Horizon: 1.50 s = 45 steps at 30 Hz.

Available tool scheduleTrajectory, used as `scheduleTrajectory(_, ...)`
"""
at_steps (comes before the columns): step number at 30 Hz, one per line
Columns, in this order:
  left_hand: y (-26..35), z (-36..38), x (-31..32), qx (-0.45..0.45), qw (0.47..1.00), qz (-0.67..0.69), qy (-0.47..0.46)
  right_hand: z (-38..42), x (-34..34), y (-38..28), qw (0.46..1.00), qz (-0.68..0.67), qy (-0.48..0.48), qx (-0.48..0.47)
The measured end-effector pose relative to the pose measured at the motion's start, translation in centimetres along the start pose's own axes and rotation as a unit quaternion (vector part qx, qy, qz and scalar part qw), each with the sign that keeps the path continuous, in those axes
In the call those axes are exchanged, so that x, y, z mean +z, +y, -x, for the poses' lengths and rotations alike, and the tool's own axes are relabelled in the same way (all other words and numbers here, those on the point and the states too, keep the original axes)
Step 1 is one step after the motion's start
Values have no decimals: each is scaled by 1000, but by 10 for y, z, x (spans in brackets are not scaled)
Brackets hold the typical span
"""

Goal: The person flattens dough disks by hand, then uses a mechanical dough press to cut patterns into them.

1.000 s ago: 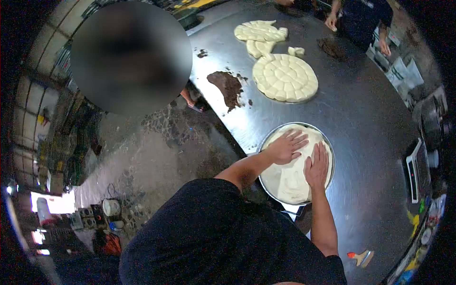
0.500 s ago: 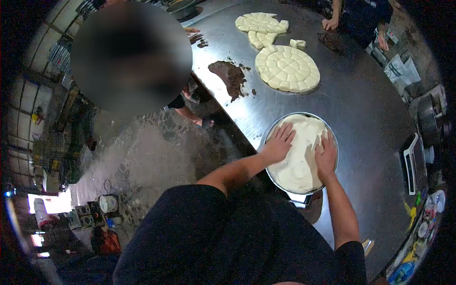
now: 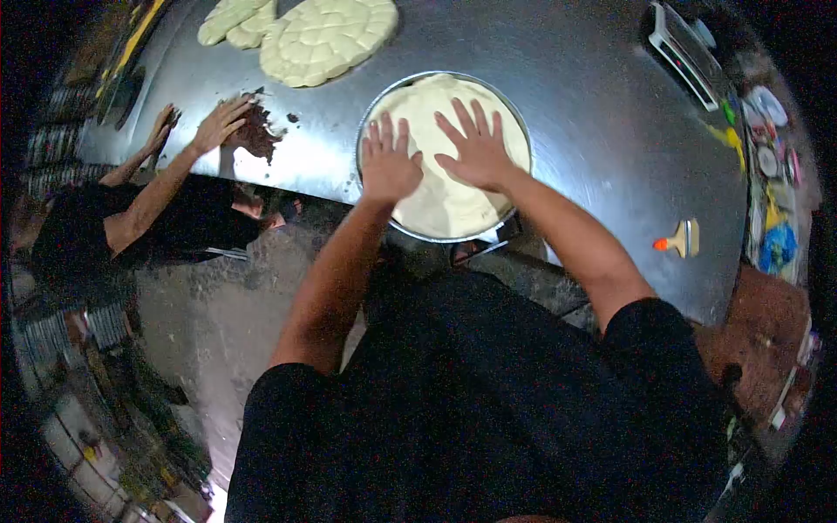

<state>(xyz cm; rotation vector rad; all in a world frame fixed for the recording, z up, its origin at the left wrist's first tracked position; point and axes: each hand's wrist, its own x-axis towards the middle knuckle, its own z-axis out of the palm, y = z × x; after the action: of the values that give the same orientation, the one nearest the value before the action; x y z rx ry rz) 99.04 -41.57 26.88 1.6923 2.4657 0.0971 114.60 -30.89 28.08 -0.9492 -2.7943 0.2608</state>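
A round metal pan [image 3: 529,161] holds a flat sheet of pale dough [image 3: 449,205] that reaches almost to its rim. On the left part of the dough lies my left hand [image 3: 391,166], palm down with its fingers apart. My right hand [image 3: 477,150] rests flat on the upper right part, fingers spread wide. Neither hand grips anything. The pan is at the near edge of the metal table [image 3: 602,113]. What lies under the palms is hidden.
Round scored dough [image 3: 330,39] lies behind the pan, with smaller dough pieces [image 3: 228,21] beside it. A co-worker's hand [image 3: 221,126] touches dark brown filling [image 3: 255,131] at left. A brush [image 3: 682,239] and a scale [image 3: 684,54] are at right.
The view has turned and shifted, so the pan appears further up and left. My right hand has moved inward from the pan's right edge. The co-worker's hands now show near the brown filling.
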Motion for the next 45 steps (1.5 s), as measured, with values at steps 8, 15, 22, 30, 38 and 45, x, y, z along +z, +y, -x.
scheduleTrajectory(8, 14, 37, 22, 29, 998, 2, 52, 23, 7, -40, 999, -33, 36, 8)
scheduleTrajectory(15, -23, -14, -40, 112, 991, -49, 63, 30, 8, -45, 999, -25, -3, 22)
scheduleTrajectory(22, -29, -26, -31, 128, 985, -30, -115, 37, -7, -4, 999, -21, 32, 5)
scheduleTrajectory(30, 4, -76, -16, 104, 984, -11, -143, -14, -33, 7, 997, 7, -76, 27)
scheduleTrajectory(38, 15, -61, 8, 228, 969, 29, 91, 5, -3, 20, 994, -62, 74, 48)
scheduleTrajectory(45, 6, -70, -10, 207, 976, 64, 30, -3, -46, 17, 988, -150, 13, 46)
